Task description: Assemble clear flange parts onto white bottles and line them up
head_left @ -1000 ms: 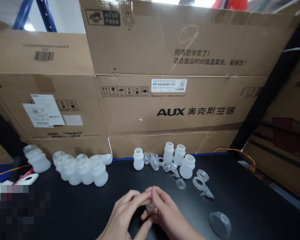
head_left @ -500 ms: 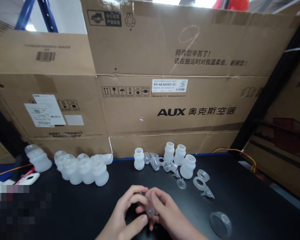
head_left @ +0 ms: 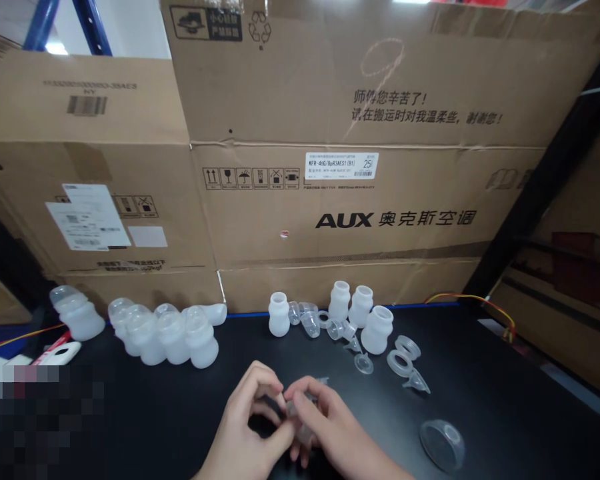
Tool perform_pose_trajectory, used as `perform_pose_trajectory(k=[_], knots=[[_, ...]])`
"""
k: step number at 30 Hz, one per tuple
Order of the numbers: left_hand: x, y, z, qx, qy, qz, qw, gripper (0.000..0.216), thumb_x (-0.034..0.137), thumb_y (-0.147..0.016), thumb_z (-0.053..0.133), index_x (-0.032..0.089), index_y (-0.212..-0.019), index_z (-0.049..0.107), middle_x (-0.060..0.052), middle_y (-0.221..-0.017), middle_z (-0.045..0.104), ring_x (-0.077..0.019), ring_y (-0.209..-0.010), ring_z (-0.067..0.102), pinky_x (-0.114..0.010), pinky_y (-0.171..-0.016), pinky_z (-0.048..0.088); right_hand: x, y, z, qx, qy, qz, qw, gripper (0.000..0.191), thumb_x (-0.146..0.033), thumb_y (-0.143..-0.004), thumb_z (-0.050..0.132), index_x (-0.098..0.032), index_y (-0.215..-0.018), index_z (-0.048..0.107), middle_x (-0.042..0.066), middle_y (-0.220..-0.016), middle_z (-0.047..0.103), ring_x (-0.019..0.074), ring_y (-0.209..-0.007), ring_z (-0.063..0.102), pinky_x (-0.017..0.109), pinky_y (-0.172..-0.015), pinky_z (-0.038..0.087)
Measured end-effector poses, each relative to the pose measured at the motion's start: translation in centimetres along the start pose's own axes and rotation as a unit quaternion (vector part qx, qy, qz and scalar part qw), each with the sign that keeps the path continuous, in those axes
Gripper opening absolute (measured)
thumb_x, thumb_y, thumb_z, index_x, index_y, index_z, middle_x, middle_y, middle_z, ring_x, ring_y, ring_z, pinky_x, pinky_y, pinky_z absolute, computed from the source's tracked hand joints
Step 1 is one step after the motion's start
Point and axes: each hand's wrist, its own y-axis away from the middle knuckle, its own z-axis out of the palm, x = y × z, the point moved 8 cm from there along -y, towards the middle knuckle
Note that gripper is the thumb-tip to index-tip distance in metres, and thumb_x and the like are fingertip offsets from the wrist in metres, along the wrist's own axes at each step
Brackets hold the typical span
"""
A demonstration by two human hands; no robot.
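Plainly “AUX” (head_left: 343,221) on cardboard (head_left: 415,170) behind left hand (head_left: 250,427) and right hand (head_left: 335,423), grip together around a translucent piece (head_left: 305,435).

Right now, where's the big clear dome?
In the head view, the clear dome lies at the lower right on the black table, right of the right hand.

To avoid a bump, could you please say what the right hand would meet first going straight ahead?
Probably the left hand, directly ahead of the right hand, though depth is unclear.

Head-worn view, facing forward, angled down
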Motion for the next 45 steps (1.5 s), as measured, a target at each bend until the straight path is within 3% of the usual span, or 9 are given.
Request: perform_pose_trajectory(k=[7, 13, 19, 24, 33, 36, 39, 42, 45], knots=[[0.2, 0.4, 1.5, -0.145, -0.069, 0.109, 0.981, 0.008, 0.021, -0.085, 0.073, 0.025, -0.092, 0.074, -0.001, -0.082, 0.074, -0.0154, -0.071, 0.071, -0.023, -0.064, 0.053, 1.4, 0.7, 0.6, -0.042, -0.02, -0.019, 0.999, 0.1, -0.069, -0.068, 0.088, -0.019, -0.141, 0.04, -0.009, -0.063, 0.058, 0.0105, -0.052, 0.053, 0.021, -0.053, 0.041], [2.0, 1.1, 0.8, -0.168, -0.169, 0.19, 0.952, 0.017, 0.043, -0.099, 0.068, 0.027, -0.095, 0.074, 0.001, -0.082, 0.079, -0.0141, -0.064, 0.072, -0.025, -0.06, 0.044, 1.1, 0.8, 0.7, -0.029, -0.036, -0.018, 0.999, 0.108, -0.048, -0.056, 0.1, -0.018, -0.146, 0.047, -0.011, -0.064, 0.051, 0.0095, -0.057, 0.046, 0.024, -0.062, 0.04], [2.6, 1.0, 0.8, -0.164, -0.203, 0.222, 0.939, 0.015, 0.033, -0.098, 0.071, 0.025, -0.085, 0.069, 0.001, -0.07, 0.074, -0.0138, -0.054, 0.069, -0.025, -0.051, 0.039, 0.9, 1.2, 0.4, -0.009, 0.027, -0.024, 0.999, 0.119, -0.052, -0.059, 0.099, -0.02, -0.157, 0.042, -0.009, -0.065, 0.051, 0.0133, -0.062, 0.05, 0.028, -0.066, 0.043], [1.3, 1.4, 0.9, -0.168, -0.204, 0.217, 0.94, 0.027, 0.037, -0.103, 0.06, 0.023, -0.082, 0.067, -0.001, -0.067, 0.069, -0.0141, -0.053, 0.065, -0.026, -0.05, 0.04, 1.6, 0.7, 0.4, -0.014, 0.029, -0.034, 0.999, 0.139, -0.056, -0.057, 0.1, -0.018, -0.166, 0.022, -0.011, -0.062, 0.047, 0.0139, -0.061, 0.049, 0.028, -0.067, 0.043], [2.6, 1.9, 0.7, -0.081, -0.152, 0.271, 0.947, 0.037, 0.049, -0.107, 0.047, 0.025, -0.088, 0.065, -0.003, -0.067, 0.07, -0.0164, -0.054, 0.063, -0.028, -0.052, 0.04, 1.3, 0.7, 1.5, -0.015, -0.038, -0.064, 0.997, 0.143, -0.058, -0.061, 0.096, -0.013, -0.165, 0.009, -0.011, -0.066, 0.046, 0.0118, -0.059, 0.04, 0.027, -0.066, 0.041], [3.4, 1.5, 0.8, -0.078, -0.159, 0.261, 0.949, 0.022, 0.038, -0.105, 0.057, 0.025, -0.09, 0.066, -0.002, -0.071, 0.072, -0.0162, -0.057, 0.066, -0.027, -0.055, 0.043, 0.9, 1.0, 1.6, -0.004, -0.044, -0.054, 0.998, 0.134, -0.046, -0.063, 0.097, -0.018, -0.162, 0.012, -0.012, -0.067, 0.046, 0.0098, -0.057, 0.037, 0.026, -0.063, 0.038], [4.0, 1.4, 0.9, -0.091, -0.17, 0.257, 0.947, 0.005, 0.027, -0.1, 0.061, 0.026, -0.1, 0.066, -0.002, -0.084, 0.076, -0.0177, -0.069, 0.073, -0.026, -0.061, 0.049, -0.1, 1.4, 1.2, 0.014, -0.021, -0.075, 0.997, 0.099, -0.041, -0.064, 0.095, -0.022, -0.142, 0.037, -0.01, -0.072, 0.055, 0.0103, -0.059, 0.042, 0.025, -0.061, 0.036], [4.2, 1.3, 1.0, -0.114, -0.203, 0.26, 0.937, 0.029, 0.014, -0.091, 0.064, 0.028, -0.116, 0.061, -0.004, -0.102, 0.077, -0.0196, -0.089, 0.077, -0.025, -0.07, 0.056, -1.5, 1.7, 0.5, 0.043, -0.008, -0.107, 0.993, 0.058, -0.042, -0.071, 0.091, -0.023, -0.107, 0.049, -0.008, -0.073, 0.056, 0.0113, -0.064, 0.044, 0.025, -0.061, 0.034], [4.2, 1.1, 0.9, -0.119, -0.251, 0.254, 0.927, 0.044, 0.009, -0.088, 0.063, 0.028, -0.127, 0.056, -0.007, -0.116, 0.075, -0.0216, -0.1, 0.077, -0.027, -0.078, 0.059, -2.7, 1.8, -0.4, 0.075, 0.007, -0.127, 0.989, 0.047, -0.043, -0.075, 0.09, -0.023, -0.091, 0.05, -0.007, -0.074, 0.055, 0.0118, -0.066, 0.045, 0.025, -0.062, 0.035]])
